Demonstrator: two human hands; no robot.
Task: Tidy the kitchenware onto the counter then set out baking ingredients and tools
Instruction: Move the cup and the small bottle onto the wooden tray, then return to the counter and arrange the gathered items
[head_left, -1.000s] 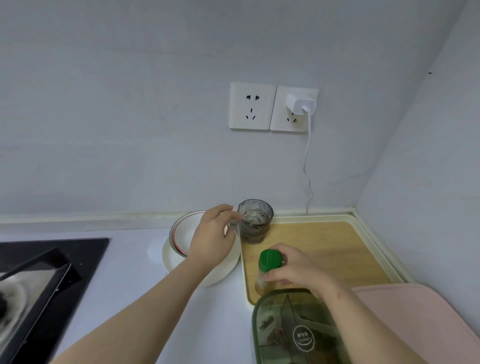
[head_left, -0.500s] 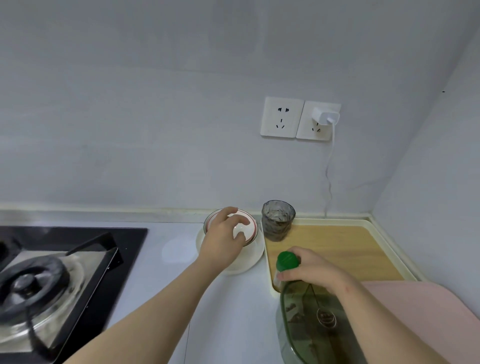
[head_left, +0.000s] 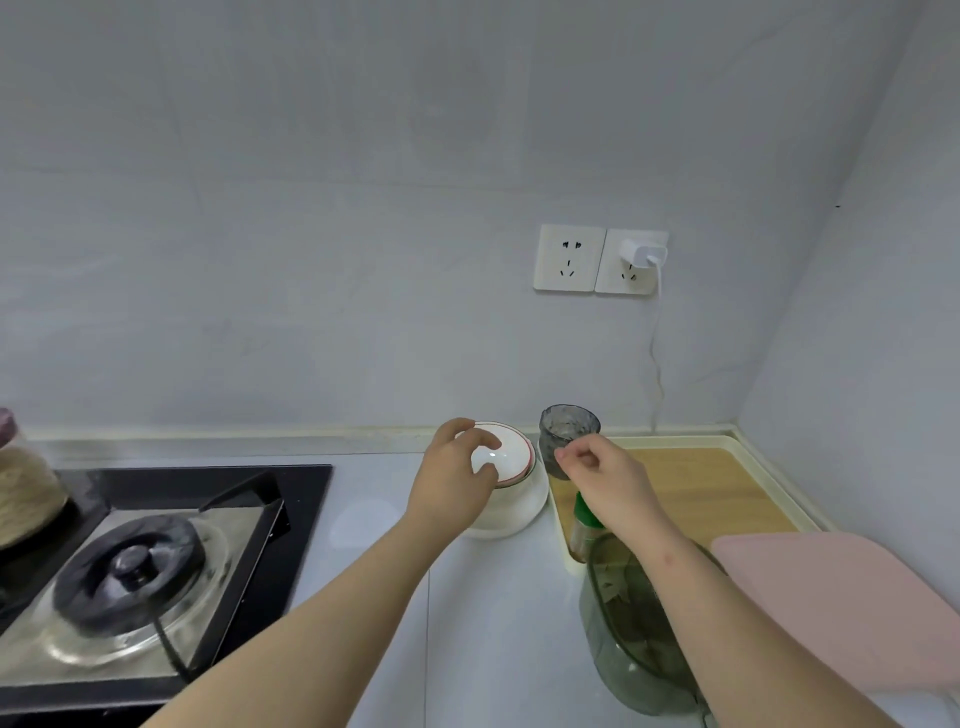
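1. Counter (head_left: 493, 623): white, lies under both my hands and runs back to the wall beyond the fingertips.
2. Hob (head_left: 306, 483): black, one burner showing, well left of my left fingers.
3. Board (head_left: 841, 613): pink, flat, right of my right fingers and nearer me.
4. Tray (head_left: 774, 467): cream rim, wooden floor, just right of my right fingers, set into the corner.
5. Tub (head_left: 634, 649): clear green, on the counter under my right forearm, nearer me than the fingers.
6. Jar (head_left: 26, 488): far left of my left fingers, cut off by the edge of view.
7. Left hand (head_left: 452, 478): fingers curled over the left rim of the small bowl, thumb at its near edge.
8. Right hand (head_left: 602, 478): fingers curled, tips drawn together just at the cup's near wall. I cannot tell whether they pinch anything.
9. Big bowl (head_left: 519, 509): white, on the counter below my left fingers, carrying the small bowl.
10. Small bowl (head_left: 511, 452): white with a red rim, nested in the big bowl, under my left fingertips.
11. Cup (head_left: 569, 431): grey glass, upright, just beyond my right fingertips, at the tray's far left corner.
12. Bottle (head_left: 582, 535): green cap, upright at the tray's near left, below the heel of my right hand.
13. Sockets (head_left: 569, 258): on the wall, high above my right fingers.
14. Charger (head_left: 641, 253): white, plugged into the right socket.
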